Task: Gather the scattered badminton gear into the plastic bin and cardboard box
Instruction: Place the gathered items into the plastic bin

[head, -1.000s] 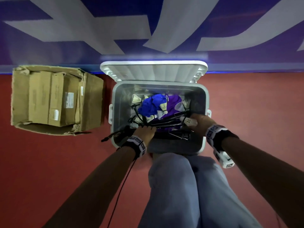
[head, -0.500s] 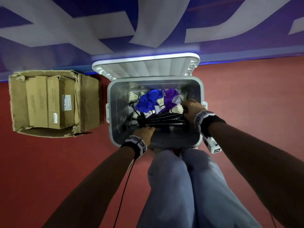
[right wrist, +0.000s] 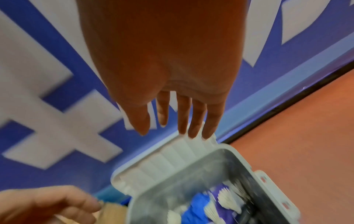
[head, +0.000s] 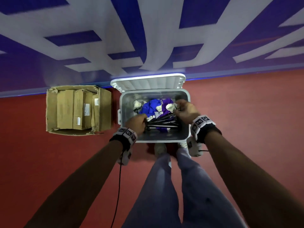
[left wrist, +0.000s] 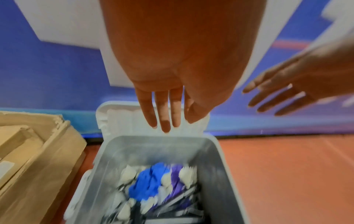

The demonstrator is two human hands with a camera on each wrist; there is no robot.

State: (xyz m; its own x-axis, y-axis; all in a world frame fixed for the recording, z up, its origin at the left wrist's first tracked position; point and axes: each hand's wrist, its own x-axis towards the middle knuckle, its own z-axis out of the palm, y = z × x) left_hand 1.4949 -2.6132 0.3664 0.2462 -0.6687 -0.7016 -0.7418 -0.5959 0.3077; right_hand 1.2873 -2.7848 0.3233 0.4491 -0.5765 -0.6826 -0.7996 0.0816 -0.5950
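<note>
Where they gripped rackets, both hands (left wrist: 182,63) lifted.

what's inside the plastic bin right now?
In the plastic bin: white shuttlecocks, a blue cloth, a purple cloth and dark racket shafts. The bin floor beneath this pile is mostly covered.

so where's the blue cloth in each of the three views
Head: blue cloth lies in the middle of the picture, in the far left part of the plastic bin, among shuttlecocks.
Left wrist: blue cloth sits low and centre, blurred, below the fingers.
Right wrist: blue cloth is at the bottom edge, right of centre, partly cut off.
Shared landmark: the white ribbed lid standing open behind the bin.
</note>
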